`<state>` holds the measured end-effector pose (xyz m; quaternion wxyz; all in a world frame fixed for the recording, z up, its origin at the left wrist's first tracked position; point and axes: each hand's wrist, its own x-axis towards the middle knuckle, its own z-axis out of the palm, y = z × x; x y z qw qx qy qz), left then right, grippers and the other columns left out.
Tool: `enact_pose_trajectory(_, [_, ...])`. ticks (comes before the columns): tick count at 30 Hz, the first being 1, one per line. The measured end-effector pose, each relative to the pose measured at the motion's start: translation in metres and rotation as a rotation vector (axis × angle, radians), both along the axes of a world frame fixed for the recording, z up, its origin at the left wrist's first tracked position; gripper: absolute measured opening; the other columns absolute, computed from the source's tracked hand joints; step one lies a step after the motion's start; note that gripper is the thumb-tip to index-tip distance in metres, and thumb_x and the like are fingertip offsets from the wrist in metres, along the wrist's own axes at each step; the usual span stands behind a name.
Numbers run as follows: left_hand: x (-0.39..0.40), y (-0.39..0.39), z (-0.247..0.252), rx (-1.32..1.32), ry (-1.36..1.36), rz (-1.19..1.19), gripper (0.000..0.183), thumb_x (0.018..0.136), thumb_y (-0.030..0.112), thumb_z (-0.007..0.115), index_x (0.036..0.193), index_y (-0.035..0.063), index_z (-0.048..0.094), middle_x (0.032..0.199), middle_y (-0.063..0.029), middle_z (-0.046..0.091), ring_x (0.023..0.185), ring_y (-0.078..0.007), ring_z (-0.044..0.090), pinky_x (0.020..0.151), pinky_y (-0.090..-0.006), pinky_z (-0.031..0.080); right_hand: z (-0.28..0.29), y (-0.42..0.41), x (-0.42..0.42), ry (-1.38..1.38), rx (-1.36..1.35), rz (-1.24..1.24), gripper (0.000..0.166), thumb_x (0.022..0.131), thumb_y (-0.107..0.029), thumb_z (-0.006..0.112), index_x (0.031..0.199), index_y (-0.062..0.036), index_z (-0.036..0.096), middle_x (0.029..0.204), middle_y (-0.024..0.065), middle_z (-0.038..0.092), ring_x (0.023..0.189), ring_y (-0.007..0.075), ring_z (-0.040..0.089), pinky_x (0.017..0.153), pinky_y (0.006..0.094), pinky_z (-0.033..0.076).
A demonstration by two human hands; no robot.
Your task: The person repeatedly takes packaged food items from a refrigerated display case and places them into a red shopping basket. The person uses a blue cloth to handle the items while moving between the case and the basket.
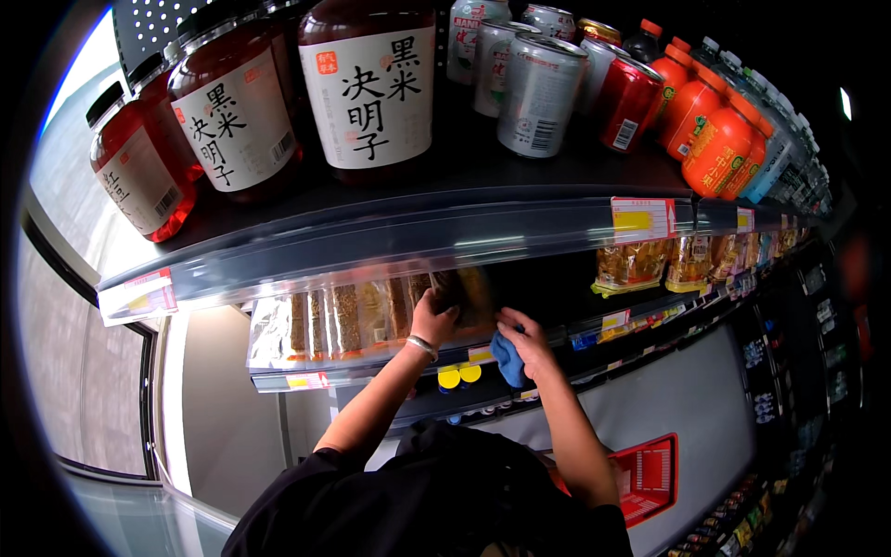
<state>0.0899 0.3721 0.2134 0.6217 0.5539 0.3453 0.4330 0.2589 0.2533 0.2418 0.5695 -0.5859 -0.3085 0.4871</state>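
Note:
My left hand (436, 320), with a bracelet at the wrist, grips a clear-wrapped food package (456, 296) at the right end of a row of similar packages (344, 320) on the middle shelf. That package is blurred and partly hidden by the hand. To its right, my right hand (525, 341) holds a blue cloth (508, 360) against the palm, fingers pointing toward the package. Both hands are at the front edge of the shelf.
Above are large bottles of red drink (369, 90), drink cans (541, 97) and orange bottles (717, 153), behind a protruding shelf edge (418, 230). Bagged snacks (632, 264) stand farther right. Yellow-lidded containers (450, 378) sit below. A red shopping basket (647, 480) is on the floor.

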Motion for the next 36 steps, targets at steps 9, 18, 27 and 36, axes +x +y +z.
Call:
enact_pose_trajectory(9, [-0.002, -0.047, 0.039, -0.213, -0.177, -0.243, 0.051, 0.081, -0.009, 0.057, 0.129, 0.0028, 0.045, 0.115, -0.0052, 0.059, 0.104, -0.0154, 0.055, 0.090, -0.0290, 0.045, 0.014, -0.058, 0.034, 0.294, 0.126, -0.168, 0.044, 0.085, -0.012, 0.065, 0.125, -0.0010, 0.051, 0.108, 0.0102, 0.063, 0.085, 0.0124, 0.058, 0.073, 0.0271, 0.051])
enact_pose_trajectory(18, [0.046, -0.101, 0.024, -0.208, -0.017, -0.623, 0.055, 0.077, -0.012, 0.056, 0.130, 0.0019, 0.045, 0.105, -0.0104, 0.063, 0.099, -0.0189, 0.058, 0.087, -0.0303, 0.045, -0.003, -0.160, 0.042, 0.624, 0.101, -0.327, 0.014, 0.086, -0.016, 0.064, 0.095, -0.0060, 0.060, 0.073, 0.0047, 0.060, 0.063, 0.0178, 0.063, 0.051, 0.0307, 0.051])
enact_pose_trajectory(27, [0.105, -0.191, 0.022, -0.298, 0.077, -0.978, 0.054, 0.074, -0.009, 0.047, 0.127, -0.0021, 0.049, 0.117, -0.0097, 0.058, 0.107, -0.0202, 0.055, 0.095, -0.0316, 0.041, -0.052, -0.276, 0.038, 0.606, 0.219, -0.653, 0.023, 0.089, -0.012, 0.060, 0.107, 0.0024, 0.057, 0.088, 0.0090, 0.064, 0.072, 0.0167, 0.063, 0.067, 0.0282, 0.053])
enact_pose_trajectory(36, [0.151, -0.263, -0.019, -0.435, 0.306, -1.338, 0.050, 0.078, -0.003, 0.054, 0.128, -0.0013, 0.047, 0.114, -0.0066, 0.059, 0.101, -0.0138, 0.055, 0.087, -0.0254, 0.042, -0.088, -0.377, 0.025, 0.621, 0.134, -1.014, 0.020, 0.091, -0.016, 0.057, 0.103, 0.0007, 0.059, 0.082, 0.0063, 0.063, 0.069, 0.0143, 0.062, 0.064, 0.0267, 0.052])
